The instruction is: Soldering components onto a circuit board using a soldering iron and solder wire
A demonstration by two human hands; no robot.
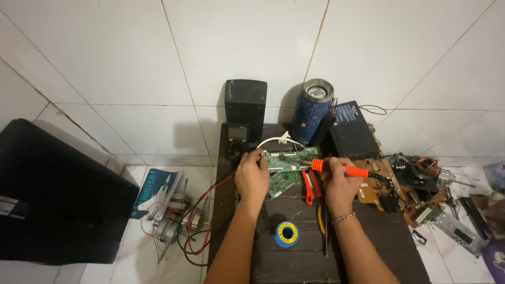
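Fingers first: on my right hand [339,184] they're wrapped tight around the orange grip of the soldering iron [336,168], while my left hand [252,176] has its fingertips pinched down on the left edge of the green circuit board [286,160].

Now, big to small. Far left, a big black case [52,194] sits on the white tiled floor, well out of my way. I'm working over the dark wooden table [310,257], low and pushed against the tiled wall. At the far edge stand a black speaker box [245,100], a blue cylindrical speaker [311,110] and a black box [352,134], parked behind the work so the middle stays free for the board. To the right, a heap of brown scrap boards [405,192] spills off the table edge.

The green board lies flat at the far middle of the table, just in front of the multimeter [236,139], and I'm steadying it so it can't slide under the tip. The iron lies nearly level, handle right, tip pointing left over the board; whether it touches, I can't tell.

Both forearms come up from the near edge, wrists low, bracelet on the right. A red cutter [310,189] lies between my hands, and the blue solder spool [286,234] waits near, between my forearms.
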